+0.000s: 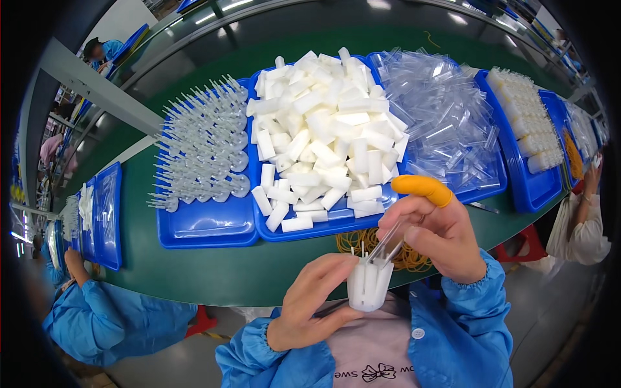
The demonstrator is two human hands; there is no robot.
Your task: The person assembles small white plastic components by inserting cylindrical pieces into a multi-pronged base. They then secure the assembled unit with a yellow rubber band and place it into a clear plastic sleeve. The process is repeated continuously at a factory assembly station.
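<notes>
Near the front edge of the table, my left hand [309, 302] grips a small white pronged holder [369, 294] between thumb and fingers. The holder stands upright, with thin pins and white pieces rising from its base. My right hand [436, 233] pinches clear plastic strips or tubes [390, 240] whose lower ends reach the holder's top; whether they are inside it I cannot tell. A yellow-orange finger cot [424, 189] covers one finger of that hand. Behind the holder lies a heap of yellow-brown rubber bands [414, 260], partly hidden by my right hand.
A blue tray [207, 231] holds pale spiked parts. Beside it are heaped trays of white foam blocks [323, 129] and clear plastic pieces [440, 116]. Further right, a tray holds rows of cream-white parts [524, 123]. Co-workers sit at left [116, 323] and right [585, 220].
</notes>
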